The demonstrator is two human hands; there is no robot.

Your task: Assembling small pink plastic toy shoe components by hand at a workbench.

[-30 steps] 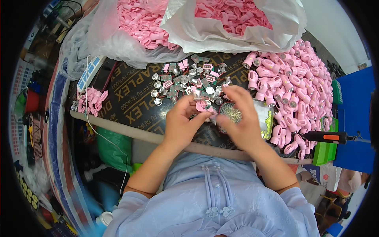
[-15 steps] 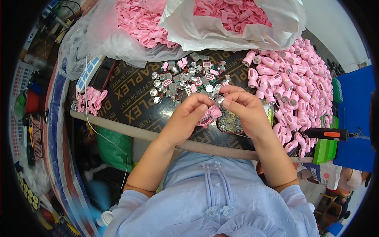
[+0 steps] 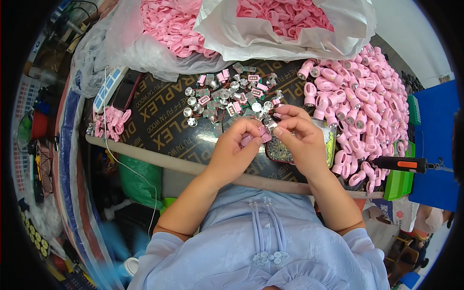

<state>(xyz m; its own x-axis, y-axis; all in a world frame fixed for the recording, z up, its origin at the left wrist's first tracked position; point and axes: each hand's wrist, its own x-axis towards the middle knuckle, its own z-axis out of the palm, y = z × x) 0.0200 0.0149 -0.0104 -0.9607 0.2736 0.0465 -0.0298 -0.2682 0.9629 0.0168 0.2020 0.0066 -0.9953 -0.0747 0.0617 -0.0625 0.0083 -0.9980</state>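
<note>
My left hand is closed round a pink plastic flashlight shell, most of it hidden by the fingers. Thumb and forefinger of my right hand pinch a small silvery reflector part right against the shell. Just beyond both hands lies a loose heap of small circuit boards with shiny round reflectors, pink pieces and red wires. Under my right hand sits a shallow tray holding many tiny metal bits, partly covered by that hand.
A big pile of pink flashlights fills the right side. Bags of pink shells stand at the back. A black-and-orange screwdriver hangs over a green basket. At left are a power strip and pink pieces.
The pink shell has turned and is more hidden in my left hand. My right fingers have lowered slightly, bringing the reflector part against it.
</note>
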